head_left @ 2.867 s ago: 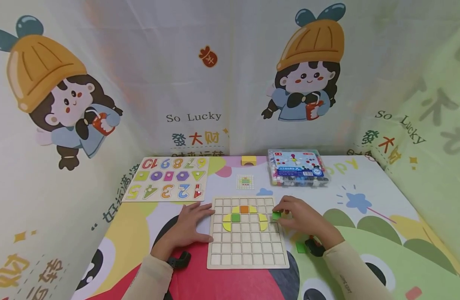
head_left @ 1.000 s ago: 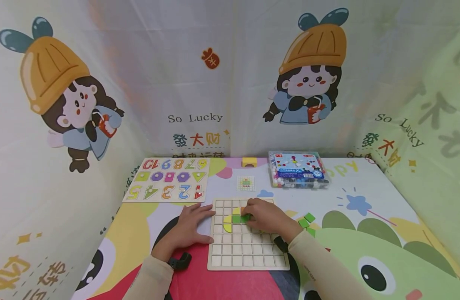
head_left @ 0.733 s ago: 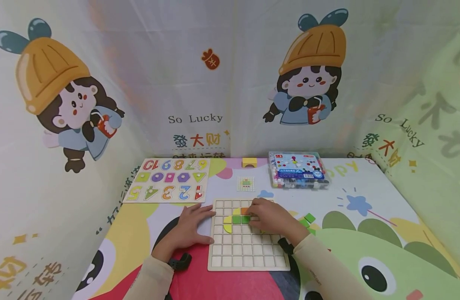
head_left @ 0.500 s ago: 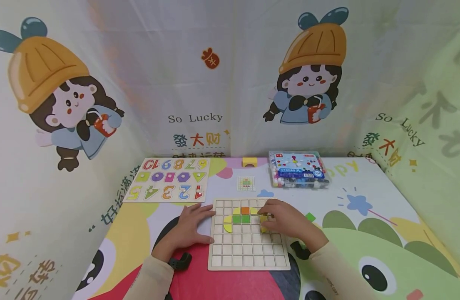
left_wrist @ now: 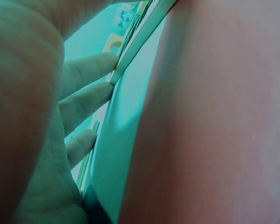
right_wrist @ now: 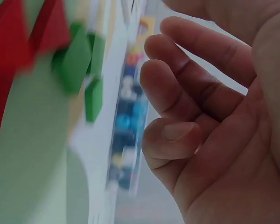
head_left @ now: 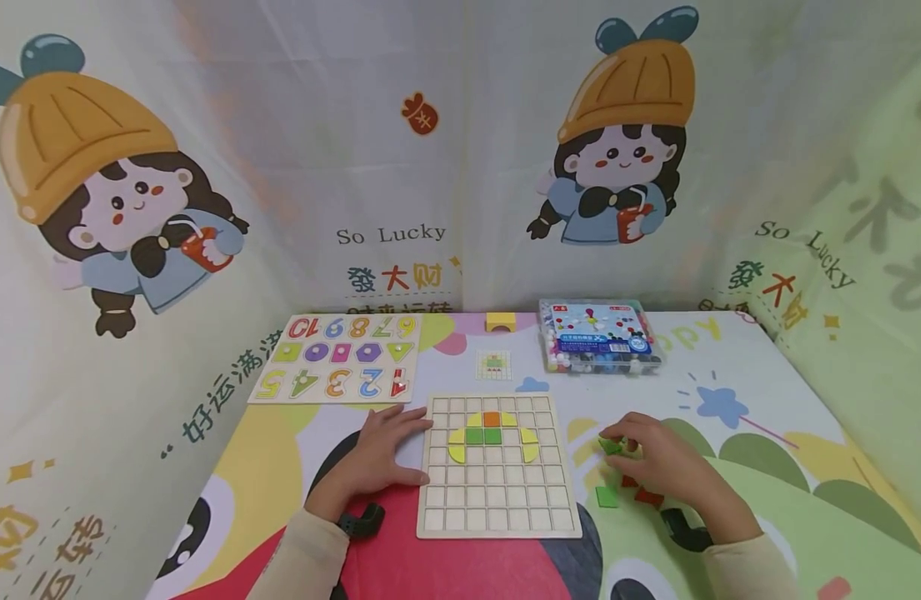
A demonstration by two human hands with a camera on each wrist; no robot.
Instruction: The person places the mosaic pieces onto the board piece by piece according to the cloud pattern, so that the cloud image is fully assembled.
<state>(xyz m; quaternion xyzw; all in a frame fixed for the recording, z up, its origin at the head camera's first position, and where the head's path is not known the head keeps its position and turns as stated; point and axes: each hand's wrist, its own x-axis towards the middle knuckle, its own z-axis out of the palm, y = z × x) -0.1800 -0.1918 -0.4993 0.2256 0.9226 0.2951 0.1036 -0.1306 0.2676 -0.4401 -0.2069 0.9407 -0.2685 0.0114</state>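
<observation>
A wooden grid board (head_left: 498, 498) lies flat, bearing yellow curved pieces (head_left: 457, 452), one orange square tile (head_left: 492, 419) and two green square tiles (head_left: 483, 436) side by side. My left hand (head_left: 377, 454) rests at the board's left edge, fingers spread; in the left wrist view, fingertips touch the board's side (left_wrist: 144, 39). My right hand (head_left: 658, 458) is right of the board, thumb and fingers apart over loose green tiles (head_left: 611, 447). The right wrist view has its loosely bent fingers (right_wrist: 161, 88) beside green tiles (right_wrist: 74, 60), no tile visibly held. The thumb tip is out of that view.
Another green tile (head_left: 606, 497) and red pieces (head_left: 650, 497) lie near my right hand. Behind the board are a small pattern card (head_left: 493, 365), a yellow block (head_left: 501, 322), a clear box of beads (head_left: 601, 337) and a number puzzle board (head_left: 336, 358).
A second green tile has come to lie beside the first on the board. My right hand has left the board and moved right to the loose tiles. The left hand stays put.
</observation>
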